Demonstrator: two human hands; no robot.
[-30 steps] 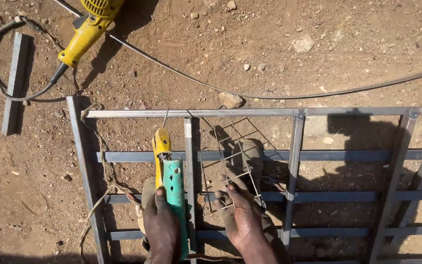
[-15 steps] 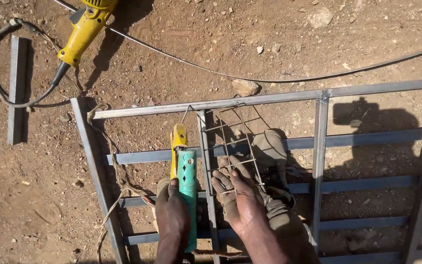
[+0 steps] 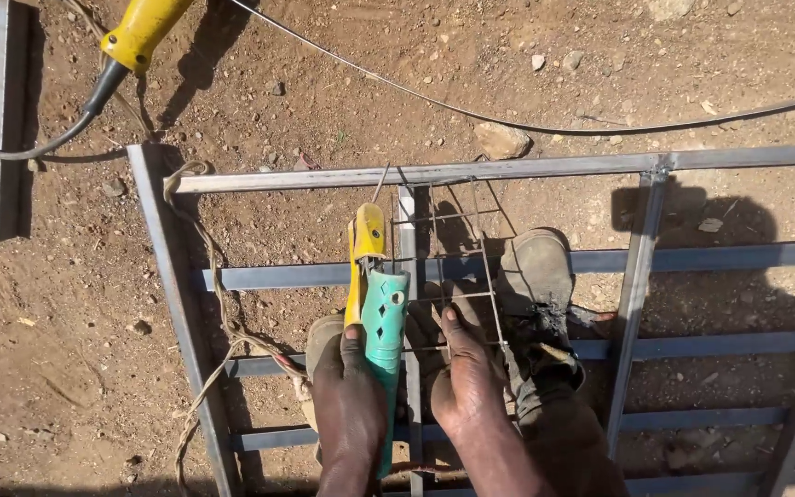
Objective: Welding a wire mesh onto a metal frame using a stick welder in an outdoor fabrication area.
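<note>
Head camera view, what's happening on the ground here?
A person stands over a grey metal frame lying on dirt. Their left hand holds a green and yellow electrode holder close against the frame's upright bar. Their right hand presses a small wire mesh onto the frame. A yellow power tool lies on the dirt beyond.

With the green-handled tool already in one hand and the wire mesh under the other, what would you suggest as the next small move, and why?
Probably bring the yellow tip across to the upright bar. The left hand grips the green-handled tool, whose tip sits just left of that bar, while the right hand presses the wire mesh against the frame.
</note>
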